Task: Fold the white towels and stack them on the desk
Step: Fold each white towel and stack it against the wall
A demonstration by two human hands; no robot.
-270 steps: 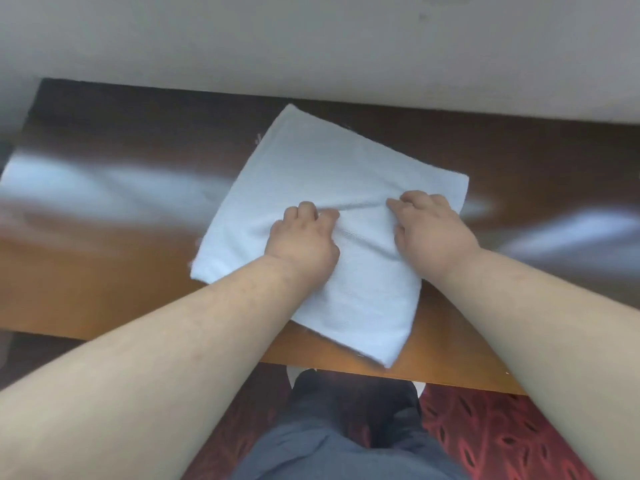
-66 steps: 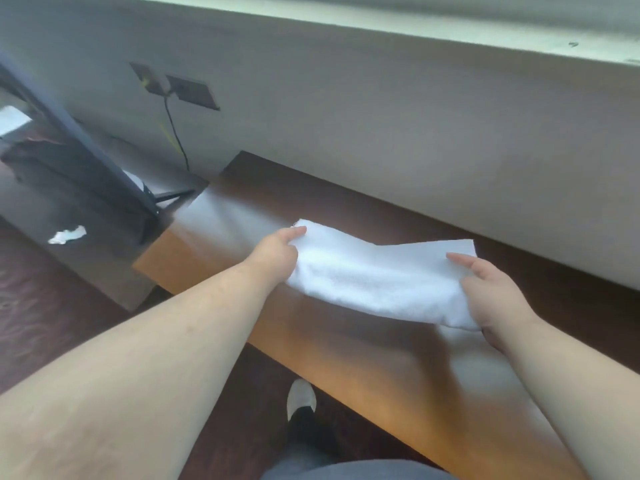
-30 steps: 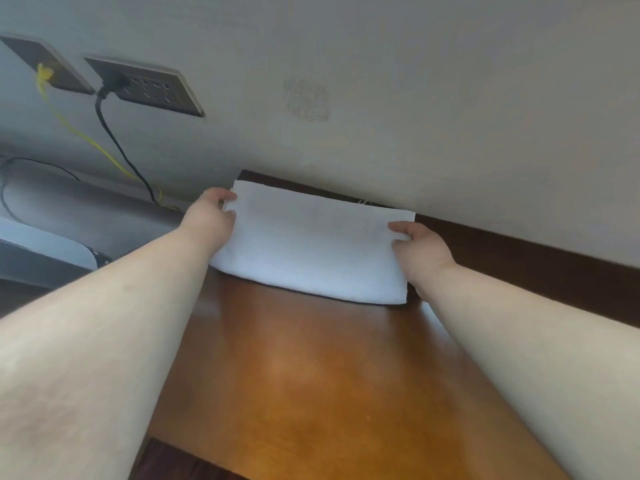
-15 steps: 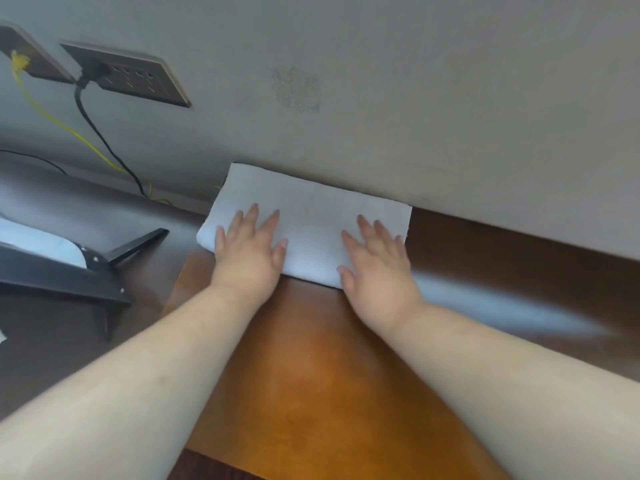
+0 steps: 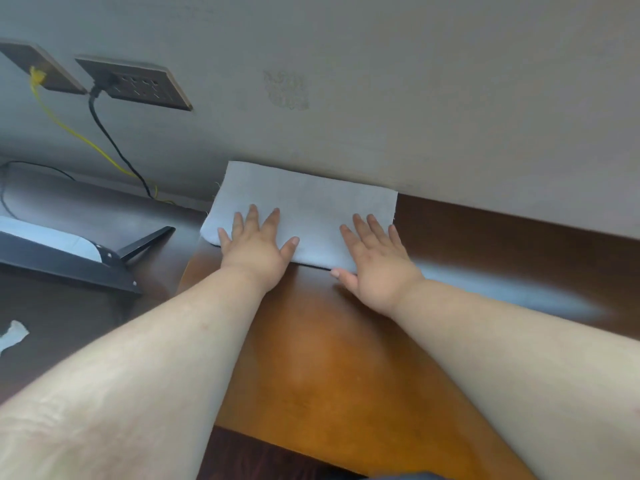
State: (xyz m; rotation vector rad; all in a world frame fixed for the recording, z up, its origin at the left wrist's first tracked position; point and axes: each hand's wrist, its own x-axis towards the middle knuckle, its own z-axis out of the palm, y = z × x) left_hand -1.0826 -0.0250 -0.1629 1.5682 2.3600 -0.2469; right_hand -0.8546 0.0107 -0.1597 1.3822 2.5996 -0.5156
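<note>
At frame centre, the left hand (image 5: 254, 249) and right hand (image 5: 375, 261) press flat, fingers spread, on the folded white towel (image 5: 308, 209) lying on the counter (image 5: 322, 358) against the wall (image 5: 415, 98).

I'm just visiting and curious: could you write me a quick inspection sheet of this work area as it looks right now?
Surface: glossy wooden desk set against the wall.
Job's things: one folded white towel lying flat at the desk's back edge, by the wall.
Clutter: white scrap on the floor.
Hands: left hand and right hand press flat on the towel, fingers straight.
Cables: black cord and yellow cable hang from the wall sockets.
Surroundings: grey wall; dark stand left.
</note>
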